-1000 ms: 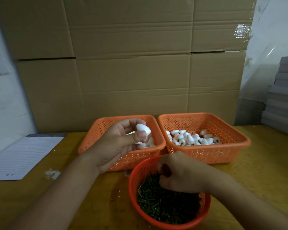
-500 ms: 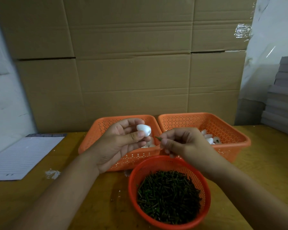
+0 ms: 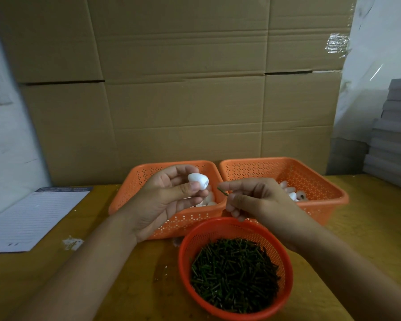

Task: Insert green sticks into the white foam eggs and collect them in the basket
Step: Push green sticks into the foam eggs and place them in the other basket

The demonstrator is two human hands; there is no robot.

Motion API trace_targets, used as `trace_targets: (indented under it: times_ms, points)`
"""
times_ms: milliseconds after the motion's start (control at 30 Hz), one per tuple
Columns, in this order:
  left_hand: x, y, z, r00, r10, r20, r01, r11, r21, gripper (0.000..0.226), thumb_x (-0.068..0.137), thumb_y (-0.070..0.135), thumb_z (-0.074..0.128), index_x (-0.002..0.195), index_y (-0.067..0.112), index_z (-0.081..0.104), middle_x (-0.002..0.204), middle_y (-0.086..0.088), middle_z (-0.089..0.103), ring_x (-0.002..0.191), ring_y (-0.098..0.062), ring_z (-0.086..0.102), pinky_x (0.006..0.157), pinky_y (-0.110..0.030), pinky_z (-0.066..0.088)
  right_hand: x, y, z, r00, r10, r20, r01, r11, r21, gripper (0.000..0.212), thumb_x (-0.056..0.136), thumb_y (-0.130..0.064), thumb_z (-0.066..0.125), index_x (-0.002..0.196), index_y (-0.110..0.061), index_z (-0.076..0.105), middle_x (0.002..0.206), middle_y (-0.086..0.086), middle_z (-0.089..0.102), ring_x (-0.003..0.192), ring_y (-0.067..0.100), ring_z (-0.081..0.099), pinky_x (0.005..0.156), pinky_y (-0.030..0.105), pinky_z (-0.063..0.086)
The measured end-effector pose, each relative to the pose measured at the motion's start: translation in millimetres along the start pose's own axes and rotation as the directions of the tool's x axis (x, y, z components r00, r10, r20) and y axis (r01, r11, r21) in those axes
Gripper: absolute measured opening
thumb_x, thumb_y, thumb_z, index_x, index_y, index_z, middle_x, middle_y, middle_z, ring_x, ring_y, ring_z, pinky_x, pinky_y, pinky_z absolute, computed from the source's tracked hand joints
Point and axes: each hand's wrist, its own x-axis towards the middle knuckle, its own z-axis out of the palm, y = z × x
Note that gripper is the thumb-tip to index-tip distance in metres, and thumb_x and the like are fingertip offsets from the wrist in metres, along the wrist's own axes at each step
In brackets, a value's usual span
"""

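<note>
Egg (image 3: 198,181) pinched in left hand (image 3: 164,200), stick (image 3: 223,192) pinched in right hand (image 3: 255,200), not yet joined; finished eggs (image 3: 292,193) fill little of the right basket (image 3: 320,179)

Two hands (image 3: 167,200) (image 3: 257,200); three baskets (image 3: 134,181) (image 3: 322,181) (image 3: 185,251); one notepad (image 3: 28,223).

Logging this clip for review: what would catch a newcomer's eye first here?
The two hands at centre: the left hand holds a white foam egg, the right hand pinches a green stick beside it. Nearest the camera sits a round red basket of green sticks.
</note>
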Motion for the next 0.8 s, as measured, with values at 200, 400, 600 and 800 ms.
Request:
trace_targets:
  times_ms: [200,400,600,800]
  points:
    - [-0.1,-0.4,-0.3,1.000,0.004,-0.001,-0.004,1.000,-0.007,0.049,0.068,0.012,0.082,0.113,0.007,0.063,0.106,-0.015,0.074,0.093,-0.025,0.073,0.078,-0.028,0.059,2.9,3.5,-1.7,0.993,0.114,0.024,-0.115,0.993,0.013,0.014,0.096,0.002,0.056,0.094,0.000,0.069,0.071,0.006,0.068,0.061,0.010,0.060,0.055,0.020,0.049]
    - [0.6,-0.5,-0.2,1.000,0.004,-0.009,-0.004,1.000,-0.022,0.045,0.071,0.009,0.082,0.111,0.008,0.063,0.105,-0.016,0.074,0.093,-0.024,0.073,0.077,-0.028,0.060,1.2,3.0,-1.0,0.973,0.178,0.147,-0.186,0.982,0.041,0.009,0.095,0.003,0.058,0.103,-0.002,0.058,0.081,0.017,0.074,0.066,0.022,0.071,0.056,0.024,0.056]
    - [0.5,-1.1,-1.3,1.000,-0.001,0.004,0.001,1.000,-0.006,0.048,0.069,0.013,0.082,0.113,0.008,0.062,0.107,-0.015,0.074,0.094,-0.024,0.073,0.077,-0.027,0.059,-1.9,0.8,-4.6,0.934,0.222,0.279,-0.226,0.974,-0.018,0.029,0.094,0.003,0.054,0.118,-0.012,0.061,0.087,0.020,0.074,0.074,0.028,0.074,0.062,0.025,0.056]
    - [0.7,-1.9,-0.4,1.000,-0.009,0.003,0.009,1.000,0.006,0.047,0.067,0.014,0.083,0.110,0.010,0.063,0.106,-0.013,0.074,0.092,-0.023,0.073,0.076,-0.029,0.059,-1.7,-1.2,-0.2,0.956,0.190,0.222,-0.188,0.982,-0.030,0.002,0.095,-0.010,0.065,0.096,-0.012,0.064,0.090,0.015,0.076,0.078,0.030,0.076,0.057,0.026,0.058]
